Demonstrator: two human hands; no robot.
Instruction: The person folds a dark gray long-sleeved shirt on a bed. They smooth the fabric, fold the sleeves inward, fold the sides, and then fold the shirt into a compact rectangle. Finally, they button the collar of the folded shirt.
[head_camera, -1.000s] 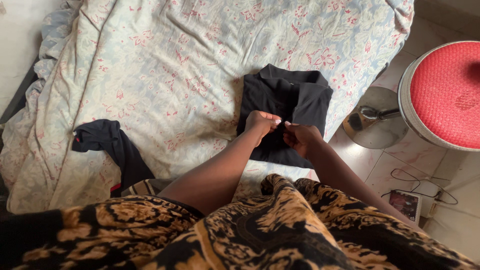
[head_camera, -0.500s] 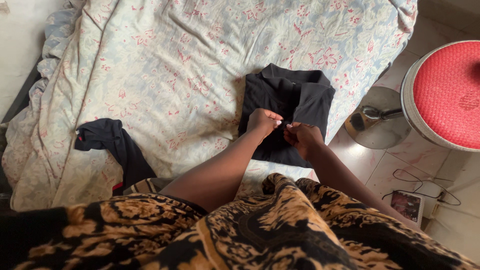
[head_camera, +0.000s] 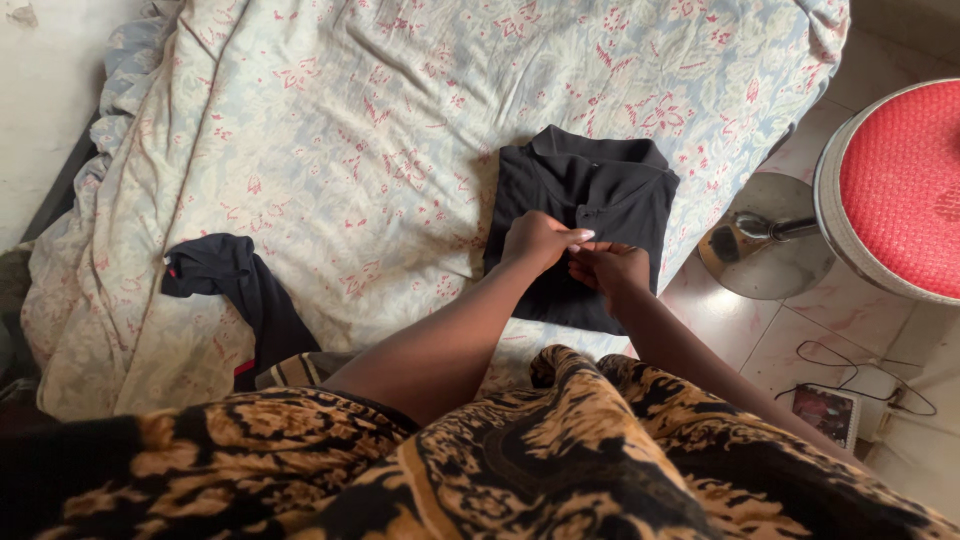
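My left hand and right hand meet over the black collared shirt, fingers curled and pinching its fabric near the button placket; both look closed on the cloth, though the pinch itself is partly hidden by the knuckles. The shirt lies folded at the bed's right edge, directly ahead of my hands, collar pointing away from me, long axis running from me toward the far side of the bed; the two hands are about equally near. A second dark garment sits crumpled well apart toward the left edge. Off the bed, on the floor to the right, stands a red-topped stool; nothing blocks the shirt.
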